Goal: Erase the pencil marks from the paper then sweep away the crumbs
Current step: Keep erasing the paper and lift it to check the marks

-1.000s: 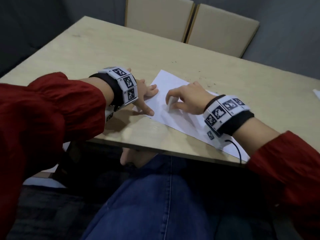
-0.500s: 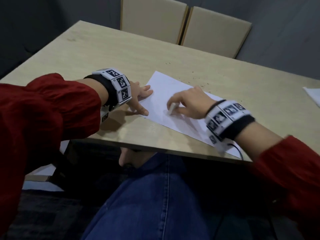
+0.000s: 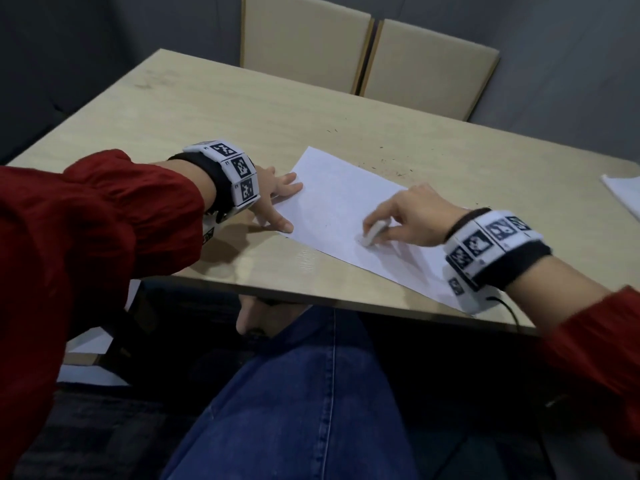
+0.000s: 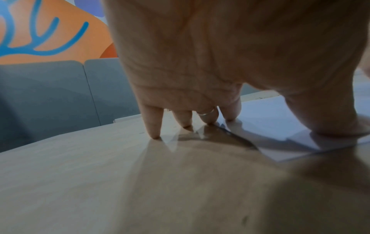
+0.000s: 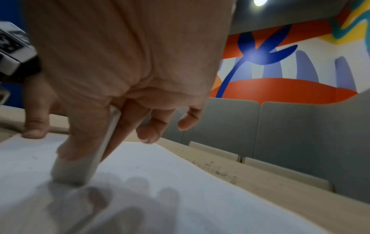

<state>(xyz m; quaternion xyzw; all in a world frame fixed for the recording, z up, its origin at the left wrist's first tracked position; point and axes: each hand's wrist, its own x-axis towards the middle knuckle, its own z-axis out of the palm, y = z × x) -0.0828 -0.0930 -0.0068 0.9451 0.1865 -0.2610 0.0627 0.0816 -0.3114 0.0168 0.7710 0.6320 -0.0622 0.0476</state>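
Observation:
A white sheet of paper (image 3: 341, 209) lies slantwise near the table's front edge. My right hand (image 3: 412, 220) pinches a white eraser (image 3: 374, 233) between thumb and fingers and presses its end on the paper's middle; the right wrist view shows the eraser (image 5: 74, 171) touching the paper (image 5: 160, 182). My left hand (image 3: 277, 199) lies flat with spread straight fingers, thumb and forefinger pressing the paper's left edge (image 4: 280, 126). Dark eraser crumbs (image 3: 384, 164) are scattered on the table beyond the paper's far edge. Pencil marks are too faint to make out.
The wooden table (image 3: 207, 109) reaches back to two beige chair backs (image 3: 367, 53). Another white sheet (image 3: 623, 195) pokes in at the right edge. My lap in blue jeans (image 3: 304, 410) is under the front edge.
My right hand has slid the eraser rightwards and towards me across the paper. The left hand stays pressed on the paper's left edge.

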